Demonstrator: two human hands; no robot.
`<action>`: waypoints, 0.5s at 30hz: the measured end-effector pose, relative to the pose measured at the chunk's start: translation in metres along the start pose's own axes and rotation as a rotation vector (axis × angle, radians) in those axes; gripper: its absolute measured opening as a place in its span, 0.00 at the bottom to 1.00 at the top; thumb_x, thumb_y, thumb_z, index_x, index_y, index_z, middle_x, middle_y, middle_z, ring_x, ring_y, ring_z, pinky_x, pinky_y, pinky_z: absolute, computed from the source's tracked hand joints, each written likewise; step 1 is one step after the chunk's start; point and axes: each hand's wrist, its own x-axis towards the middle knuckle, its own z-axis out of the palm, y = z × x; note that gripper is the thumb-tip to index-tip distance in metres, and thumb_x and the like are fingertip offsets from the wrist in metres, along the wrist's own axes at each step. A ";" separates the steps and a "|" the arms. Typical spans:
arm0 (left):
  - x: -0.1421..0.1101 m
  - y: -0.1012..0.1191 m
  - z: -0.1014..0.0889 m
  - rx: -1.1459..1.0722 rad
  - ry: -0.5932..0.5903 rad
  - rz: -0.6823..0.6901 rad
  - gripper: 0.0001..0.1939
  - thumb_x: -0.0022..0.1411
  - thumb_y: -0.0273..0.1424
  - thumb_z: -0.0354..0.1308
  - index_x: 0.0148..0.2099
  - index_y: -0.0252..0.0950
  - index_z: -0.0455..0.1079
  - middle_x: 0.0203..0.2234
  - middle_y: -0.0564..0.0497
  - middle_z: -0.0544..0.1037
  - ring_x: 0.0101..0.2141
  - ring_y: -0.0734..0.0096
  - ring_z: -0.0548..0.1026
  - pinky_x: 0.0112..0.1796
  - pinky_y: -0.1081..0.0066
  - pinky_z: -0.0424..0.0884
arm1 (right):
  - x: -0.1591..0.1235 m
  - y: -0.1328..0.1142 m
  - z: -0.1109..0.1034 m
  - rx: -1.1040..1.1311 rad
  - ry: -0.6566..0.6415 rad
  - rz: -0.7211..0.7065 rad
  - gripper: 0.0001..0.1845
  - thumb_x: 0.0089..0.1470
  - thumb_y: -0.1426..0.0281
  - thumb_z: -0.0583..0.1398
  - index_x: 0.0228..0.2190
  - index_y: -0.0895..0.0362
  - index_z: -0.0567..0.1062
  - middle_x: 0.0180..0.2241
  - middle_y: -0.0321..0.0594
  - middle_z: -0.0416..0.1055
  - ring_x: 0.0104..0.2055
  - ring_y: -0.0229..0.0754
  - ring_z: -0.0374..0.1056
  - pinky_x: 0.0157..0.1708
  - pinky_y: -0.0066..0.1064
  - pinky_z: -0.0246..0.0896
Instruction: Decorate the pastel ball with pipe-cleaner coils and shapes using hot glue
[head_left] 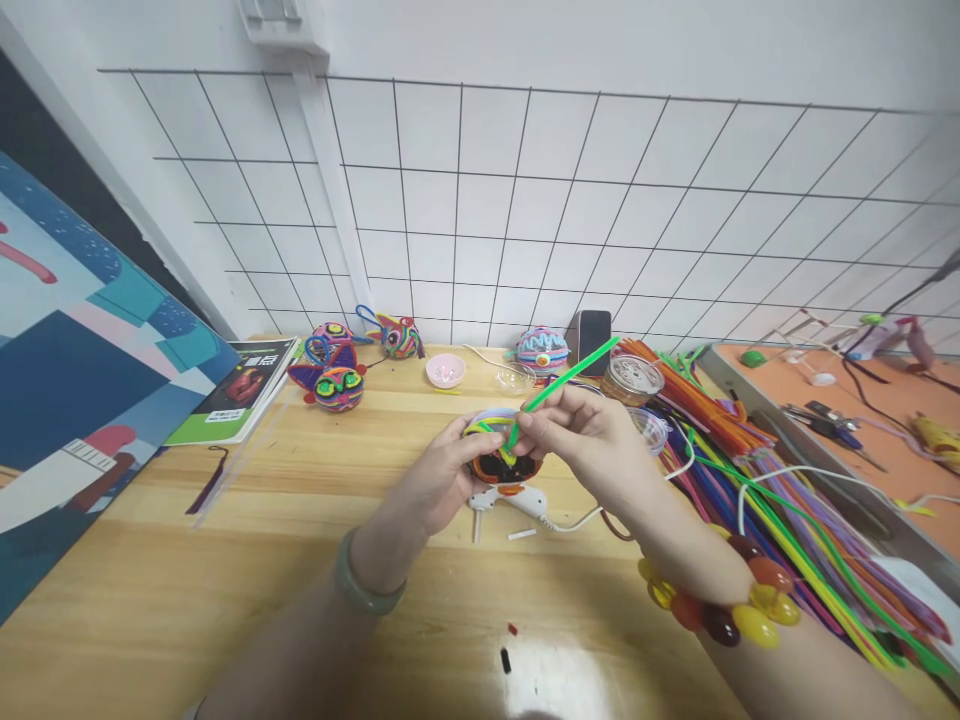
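Note:
My left hand (451,462) is closed round the left side of a craft ball (499,467), dark in front with bands of yellow, orange and white. In my right hand (568,428) a bright green pipe cleaner (576,373) is pinched between thumb and fingers. Its lower end touches the front of the ball, and its long end slants up to the right. Just below the ball a white glue gun (517,500) lies on the table, its cable running right. Part of the ball is hidden behind my fingers.
Bundles of coloured pipe cleaners (795,540) cover the right side. Finished craft balls (337,388), a pink bowl (445,371) and a phone (593,335) stand along the back. Magazines (244,385) lie at the left. An orange tray (847,420) holds scissors (825,422).

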 end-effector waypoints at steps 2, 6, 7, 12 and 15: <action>0.000 0.001 0.001 -0.008 0.014 -0.009 0.12 0.54 0.24 0.60 0.43 0.34 0.67 0.35 0.47 0.75 0.39 0.63 0.74 0.40 0.64 0.71 | 0.002 0.000 0.000 0.011 0.010 0.011 0.18 0.43 0.59 0.68 0.26 0.58 0.69 0.21 0.37 0.76 0.24 0.37 0.72 0.27 0.29 0.68; -0.001 0.001 0.000 -0.020 -0.004 -0.013 0.11 0.54 0.24 0.59 0.42 0.34 0.68 0.36 0.46 0.75 0.41 0.62 0.74 0.40 0.64 0.71 | 0.002 -0.001 -0.001 0.010 0.032 0.013 0.18 0.42 0.60 0.69 0.24 0.57 0.68 0.19 0.36 0.76 0.23 0.36 0.72 0.26 0.27 0.67; 0.000 0.001 0.000 -0.021 -0.016 -0.015 0.11 0.55 0.24 0.59 0.42 0.35 0.68 0.36 0.46 0.75 0.41 0.62 0.73 0.40 0.64 0.71 | 0.002 -0.002 -0.001 0.003 0.038 0.008 0.18 0.41 0.60 0.69 0.24 0.57 0.68 0.18 0.35 0.75 0.22 0.36 0.71 0.25 0.26 0.66; 0.000 0.001 -0.002 -0.018 -0.040 -0.027 0.13 0.55 0.24 0.58 0.45 0.34 0.68 0.39 0.44 0.76 0.40 0.61 0.74 0.39 0.62 0.72 | -0.001 -0.003 -0.003 -0.029 0.075 -0.009 0.16 0.40 0.64 0.70 0.24 0.57 0.69 0.16 0.31 0.72 0.19 0.33 0.67 0.20 0.24 0.62; -0.001 0.000 -0.002 0.003 -0.017 -0.020 0.15 0.54 0.24 0.59 0.46 0.34 0.67 0.40 0.43 0.76 0.39 0.60 0.75 0.38 0.62 0.73 | -0.002 0.001 -0.005 -0.027 0.073 -0.015 0.14 0.42 0.63 0.69 0.24 0.57 0.70 0.17 0.31 0.72 0.20 0.34 0.68 0.21 0.25 0.62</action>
